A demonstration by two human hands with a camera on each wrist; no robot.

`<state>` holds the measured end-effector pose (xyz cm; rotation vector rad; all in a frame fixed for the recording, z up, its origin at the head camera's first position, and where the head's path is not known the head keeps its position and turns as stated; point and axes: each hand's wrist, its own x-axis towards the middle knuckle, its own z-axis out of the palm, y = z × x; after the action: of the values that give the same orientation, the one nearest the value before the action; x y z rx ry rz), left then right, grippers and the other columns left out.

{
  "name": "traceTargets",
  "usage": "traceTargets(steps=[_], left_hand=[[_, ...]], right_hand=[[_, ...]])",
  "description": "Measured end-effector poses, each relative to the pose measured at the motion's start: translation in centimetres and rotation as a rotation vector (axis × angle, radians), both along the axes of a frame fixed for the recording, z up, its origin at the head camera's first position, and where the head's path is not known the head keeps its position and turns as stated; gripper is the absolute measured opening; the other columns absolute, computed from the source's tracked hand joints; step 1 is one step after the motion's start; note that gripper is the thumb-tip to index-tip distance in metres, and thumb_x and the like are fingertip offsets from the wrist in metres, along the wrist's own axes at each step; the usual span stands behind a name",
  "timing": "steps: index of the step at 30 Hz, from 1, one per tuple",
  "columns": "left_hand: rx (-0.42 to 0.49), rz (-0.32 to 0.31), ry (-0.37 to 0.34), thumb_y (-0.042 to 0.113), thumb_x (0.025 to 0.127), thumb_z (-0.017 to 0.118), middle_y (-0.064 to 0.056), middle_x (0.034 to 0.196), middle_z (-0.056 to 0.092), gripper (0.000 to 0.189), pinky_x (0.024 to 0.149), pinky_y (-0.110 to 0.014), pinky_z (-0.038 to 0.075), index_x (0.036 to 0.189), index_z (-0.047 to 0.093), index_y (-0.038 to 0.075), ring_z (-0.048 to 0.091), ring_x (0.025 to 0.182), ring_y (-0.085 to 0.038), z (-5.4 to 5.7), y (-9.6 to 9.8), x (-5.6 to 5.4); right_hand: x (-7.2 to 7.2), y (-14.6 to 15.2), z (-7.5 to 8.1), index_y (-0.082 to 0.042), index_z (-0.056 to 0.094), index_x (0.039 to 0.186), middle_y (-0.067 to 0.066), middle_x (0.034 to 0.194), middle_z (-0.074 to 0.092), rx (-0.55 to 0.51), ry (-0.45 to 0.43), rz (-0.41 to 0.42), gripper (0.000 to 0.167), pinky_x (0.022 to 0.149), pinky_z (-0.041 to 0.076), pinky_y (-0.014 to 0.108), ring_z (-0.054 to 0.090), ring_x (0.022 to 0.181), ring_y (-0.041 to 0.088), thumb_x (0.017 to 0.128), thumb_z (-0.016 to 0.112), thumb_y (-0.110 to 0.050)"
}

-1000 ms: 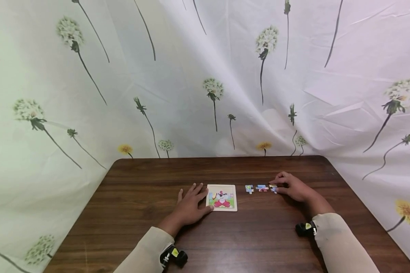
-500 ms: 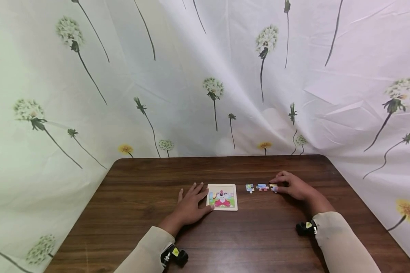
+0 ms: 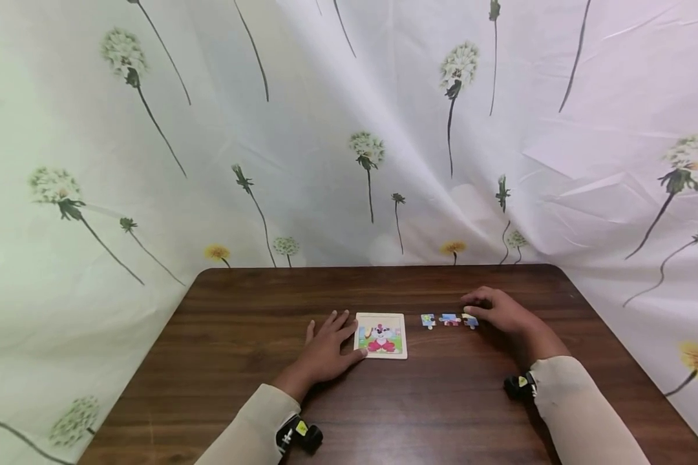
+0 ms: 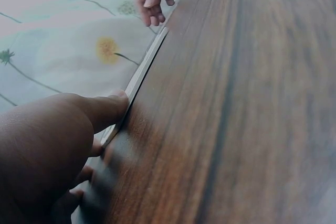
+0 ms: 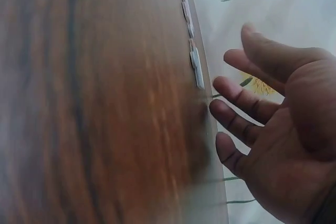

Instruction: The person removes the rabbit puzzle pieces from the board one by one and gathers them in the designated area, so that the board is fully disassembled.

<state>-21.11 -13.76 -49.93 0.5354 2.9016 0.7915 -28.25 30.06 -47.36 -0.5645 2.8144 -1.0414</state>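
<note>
A square jigsaw board (image 3: 380, 338) with a pale frame and a cartoon animal in red lies flat on the table. My left hand (image 3: 324, 352) rests at its left side, fingers spread; thumb and forefinger touch the frame, and the left wrist view shows the thumb (image 4: 107, 109) against its edge. Right of the board, three loose puzzle pieces lie in a row: a left piece (image 3: 428, 320), a middle piece (image 3: 450, 320) and a right piece (image 3: 470, 321). Just above and beside the right piece hovers my right hand (image 3: 503, 316), its fingers loosely bent around nothing.
The dark brown wooden table (image 3: 419, 413) has rounded far corners. Behind it hangs a white curtain (image 3: 302, 161) printed with dandelions. Each wrist bears a small black camera, such as the left one (image 3: 309, 439).
My right hand has let go of the right puzzle piece and lifted slightly up and away from it. The left hand stays on the board. The head view has shifted slightly.
</note>
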Motion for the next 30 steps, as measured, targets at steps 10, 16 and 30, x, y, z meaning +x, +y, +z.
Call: traceTargets(steps=[10, 16, 30], left_hand=[[-0.008, 0.000, 0.002, 0.059, 0.103, 0.068, -0.010, 0.179, 0.035, 0.075, 0.130, -0.078, 0.006, 0.164, 0.053, 0.018, 0.022, 0.170, -0.039, 0.1, 0.1, -0.2], [-0.005, -0.001, -0.002, 0.060, 0.102, 0.069, -0.011, 0.179, 0.036, 0.077, 0.129, -0.079, 0.006, 0.163, 0.054, 0.017, 0.023, 0.170, -0.039, 0.1, 0.2, -0.2], [-0.002, -0.007, 0.002, 0.061, 0.102, 0.069, -0.011, 0.180, 0.035, 0.078, 0.130, -0.079, 0.007, 0.165, 0.052, 0.018, 0.023, 0.170, -0.039, 0.0, 0.1, -0.2]], right_hand=[[-0.7, -2.3, 0.8, -0.006, 0.074, 0.137, 0.017, 0.135, 0.072, -0.081, 0.017, 0.015, 0.033, 0.097, 0.059, 0.040, 0.071, 0.119, 0.028, 0.110, 0.069, -0.024], [-0.9, -4.9, 1.2, -0.002, 0.072, 0.139, 0.020, 0.135, 0.071, -0.145, -0.009, 0.064, 0.036, 0.095, 0.059, 0.040, 0.071, 0.116, 0.026, 0.110, 0.069, -0.024], [-1.7, -10.7, 1.5, -0.003, 0.072, 0.138, 0.021, 0.139, 0.071, -0.246, -0.079, 0.128, 0.038, 0.107, 0.054, 0.052, 0.066, 0.131, 0.041, 0.105, 0.076, -0.021]])
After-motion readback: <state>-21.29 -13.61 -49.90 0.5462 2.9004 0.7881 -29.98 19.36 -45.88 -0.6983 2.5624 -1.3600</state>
